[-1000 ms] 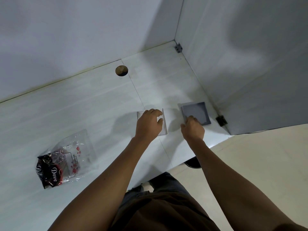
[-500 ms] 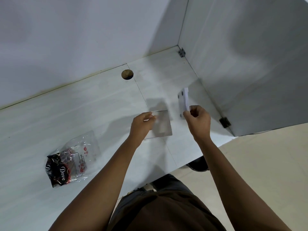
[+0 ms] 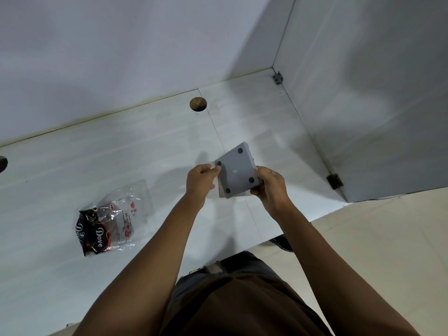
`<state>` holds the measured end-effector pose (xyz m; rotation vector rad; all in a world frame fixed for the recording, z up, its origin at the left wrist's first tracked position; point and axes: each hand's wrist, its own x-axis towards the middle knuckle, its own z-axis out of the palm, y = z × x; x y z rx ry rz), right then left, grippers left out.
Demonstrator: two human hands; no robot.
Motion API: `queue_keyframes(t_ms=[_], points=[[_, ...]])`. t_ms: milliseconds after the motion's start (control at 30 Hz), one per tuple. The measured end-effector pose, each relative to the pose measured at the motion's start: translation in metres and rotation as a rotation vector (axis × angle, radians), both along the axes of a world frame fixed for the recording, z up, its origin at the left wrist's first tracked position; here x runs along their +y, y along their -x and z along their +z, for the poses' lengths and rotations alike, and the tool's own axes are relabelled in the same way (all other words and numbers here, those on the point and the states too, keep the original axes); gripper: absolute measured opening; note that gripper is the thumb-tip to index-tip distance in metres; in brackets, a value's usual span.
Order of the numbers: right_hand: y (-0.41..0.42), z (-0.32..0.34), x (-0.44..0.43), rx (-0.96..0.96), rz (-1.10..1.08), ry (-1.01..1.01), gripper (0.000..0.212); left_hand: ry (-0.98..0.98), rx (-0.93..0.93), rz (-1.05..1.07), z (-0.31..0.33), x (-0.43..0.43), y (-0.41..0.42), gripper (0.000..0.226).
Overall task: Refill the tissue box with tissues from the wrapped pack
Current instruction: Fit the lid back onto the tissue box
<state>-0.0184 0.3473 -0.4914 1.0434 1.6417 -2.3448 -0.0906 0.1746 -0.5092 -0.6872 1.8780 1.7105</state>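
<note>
I hold a small square grey tissue box above the white desk, its underside with several black rubber feet turned up towards me. My left hand pinches its left corner. My right hand grips its right side and lower corner. A white edge shows under the grey base; what lies inside the box is hidden. A clear plastic wrapper with a dark printed part lies crumpled on the desk to the left, apart from both hands.
The desk sits in a corner: a white back wall and a grey side panel with a metal bracket. A round cable hole is behind the box. The desk's front edge runs just below my hands; tiled floor is to the right.
The two parts that lay apart on the desk have been lifted and brought together. Both hands now hold them as one box, base upward, in front of me.
</note>
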Motion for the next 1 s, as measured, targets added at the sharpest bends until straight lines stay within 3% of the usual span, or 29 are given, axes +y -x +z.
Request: queue_keyframes(t_ms=[100, 167, 300, 400, 567, 767, 1000], points=[[0.004, -0.001, -0.005, -0.004, -0.019, 0.091, 0.01, -0.142, -0.067, -0.03, -0.001, -0.002, -0.002, 0.02], [0.004, -0.004, -0.005, -0.058, -0.011, 0.033, 0.01, -0.169, -0.031, -0.013, -0.002, -0.004, -0.003, 0.016], [0.001, -0.019, 0.003, -0.143, 0.239, -0.483, 0.022, -0.015, 0.067, -0.06, -0.01, -0.007, 0.003, 0.023], [-0.001, -0.028, 0.005, -0.2, 0.329, -0.69, 0.027, 0.169, 0.145, -0.18, -0.011, 0.003, 0.007, 0.026], [-0.001, -0.033, 0.009, -0.246, 0.238, -0.705, 0.025, 0.36, 0.227, -0.197, -0.008, 0.017, 0.011, 0.026], [0.001, -0.033, 0.016, -0.288, 0.201, -0.715, 0.023, 0.398, 0.268, -0.252, -0.013, 0.024, 0.005, 0.011], [0.007, -0.032, 0.019, -0.316, 0.241, -0.726, 0.02, 0.435, 0.22, -0.268, -0.031, 0.018, -0.001, 0.008]])
